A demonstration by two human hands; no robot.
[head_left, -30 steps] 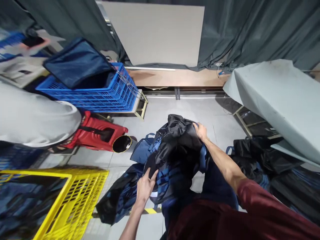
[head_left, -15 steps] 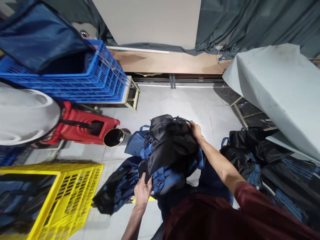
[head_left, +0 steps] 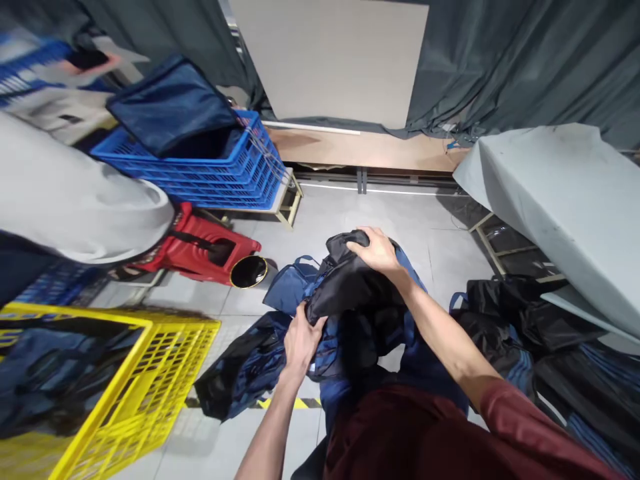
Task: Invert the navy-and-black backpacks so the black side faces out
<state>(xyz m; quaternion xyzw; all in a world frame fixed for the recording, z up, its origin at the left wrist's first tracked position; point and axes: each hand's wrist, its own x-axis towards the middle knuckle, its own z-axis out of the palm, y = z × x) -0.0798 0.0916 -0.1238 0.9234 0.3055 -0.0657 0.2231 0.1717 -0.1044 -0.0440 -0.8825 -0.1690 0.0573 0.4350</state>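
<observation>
At the near left, a yellow crate holding dark fabric is seen, with a grey-clad person's back above it. Farther back, a blue crate with a navy bag in it is set on a low stand, and a red stool lies on its side on the floor. In the centre, a black and blue bag is held above the floor: its near lower edge is gripped by the closed left hand, while its far top is clasped by the right hand. At the right, more dark bags are piled beside a covered worktop.
</observation>
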